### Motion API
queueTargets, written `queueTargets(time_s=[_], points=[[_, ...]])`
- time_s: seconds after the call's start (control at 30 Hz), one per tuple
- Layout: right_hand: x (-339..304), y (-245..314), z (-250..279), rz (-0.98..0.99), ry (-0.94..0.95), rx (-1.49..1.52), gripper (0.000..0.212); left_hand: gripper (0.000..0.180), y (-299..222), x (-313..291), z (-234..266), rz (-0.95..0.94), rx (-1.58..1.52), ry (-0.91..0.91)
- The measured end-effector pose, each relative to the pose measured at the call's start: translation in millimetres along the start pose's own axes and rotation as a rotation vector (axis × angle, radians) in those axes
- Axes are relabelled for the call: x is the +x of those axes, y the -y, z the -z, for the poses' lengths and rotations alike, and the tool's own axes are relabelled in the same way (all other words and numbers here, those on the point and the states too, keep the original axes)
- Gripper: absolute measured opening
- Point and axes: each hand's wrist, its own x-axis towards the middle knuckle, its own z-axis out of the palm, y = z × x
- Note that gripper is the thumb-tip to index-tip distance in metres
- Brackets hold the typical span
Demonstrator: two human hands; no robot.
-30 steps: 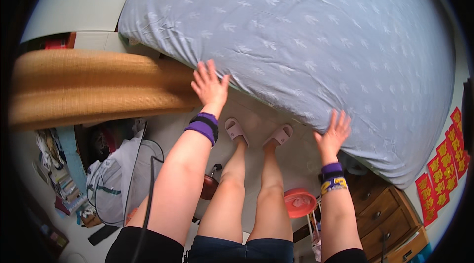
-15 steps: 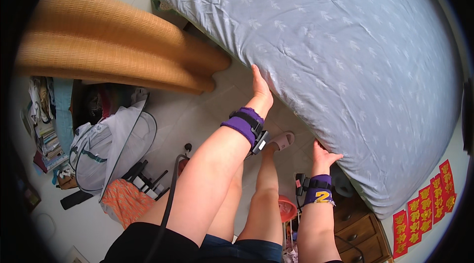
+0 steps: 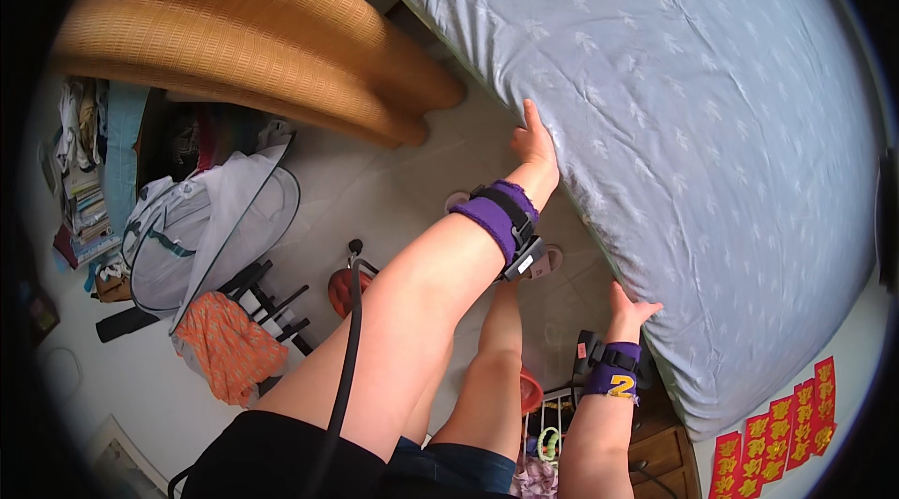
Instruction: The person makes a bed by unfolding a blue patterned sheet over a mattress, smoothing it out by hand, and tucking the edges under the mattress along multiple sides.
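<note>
A blue-grey bed sheet (image 3: pixel 655 124) with pale leaf prints covers a large mattress, and its edge runs slantwise past both of my hands. My left hand (image 3: pixel 537 151) is closed at that edge; one finger points up along it and the others are partly hidden against the cloth. Nearer to me, my right hand (image 3: pixel 631 309) grips the same edge lower down. Its thumb sticks out over the cloth, while some fingers are hidden at the mattress side. The cloth is wrinkled near the edge.
A rolled woven tan mat (image 3: pixel 272 40) reaches in at upper left. A white mesh cover (image 3: pixel 215 237), an orange patterned cloth (image 3: pixel 229 340) and a stack of books (image 3: pixel 92 223) stand left. A wooden drawer cabinet (image 3: pixel 660 462) is at lower right, near red paper strips (image 3: pixel 773 443) on the wall.
The view has shifted, so the mat sits higher and the bed edge further right. Both hands stay at the sheet's edge, and a red stool-like thing shows more beside my left arm.
</note>
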Motion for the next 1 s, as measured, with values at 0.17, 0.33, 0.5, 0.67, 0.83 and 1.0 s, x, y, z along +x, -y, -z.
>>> queueTargets(time_s=[0.17,0.33,0.5,0.67,0.83,1.0], points=[[3.8,12.6,12.0,0.008,0.268,0.099,0.094,0.099,-17.3,-14.8,14.6,0.022,-0.354,0.324],[-14.3,-2.9,20.3,-0.011,0.358,0.191,0.101,0.084,-38.2,7.3,33.8,0.133,-0.391,0.529],[5.3,0.3,18.4,0.045,0.381,0.141,0.100,0.067,-84.2,46.4,26.7,0.094,-0.427,0.502],[-15.3,-14.5,9.2,0.019,0.326,0.125,0.100,0.070,-95.6,79.3,37.6,-0.003,-0.290,0.403],[-28.3,-33.2,3.0,0.019,0.315,0.112,0.102,0.099,-124.0,121.6,46.0,-0.044,-0.306,0.337],[-48.7,-101.9,-15.6,-0.140,0.230,0.165,0.098,0.080,-189.0,159.3,56.3,-0.156,-0.379,0.296]])
